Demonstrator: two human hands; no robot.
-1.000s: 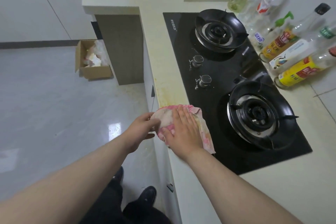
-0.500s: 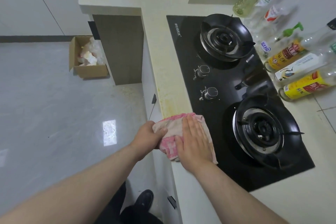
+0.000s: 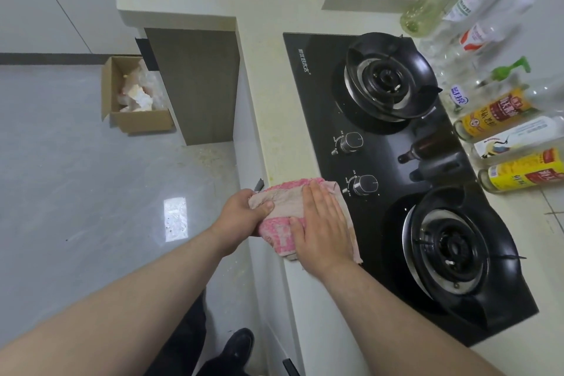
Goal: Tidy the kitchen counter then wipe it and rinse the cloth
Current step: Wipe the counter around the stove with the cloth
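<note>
A pink and beige cloth [image 3: 283, 200] lies on the front strip of the cream counter [image 3: 274, 119], hanging over its edge beside the black hob. My right hand [image 3: 322, 223] presses flat on the cloth with straight fingers. My left hand [image 3: 244, 217] grips the cloth's overhanging left part at the counter edge, thumb on top. The counter strip ahead of the cloth shows yellowish stains.
A black two-burner gas hob [image 3: 396, 168] with two knobs [image 3: 363, 185] lies right of the cloth. Several bottles [image 3: 494, 113] stand along the wall at the far right. A cardboard box [image 3: 134, 98] with rubbish sits on the floor at the left.
Both hands have stayed on the cloth, my left hand closing its grip on the edge part. The cloth has slid a little forward along the counter strip, nearer the lower knob.
</note>
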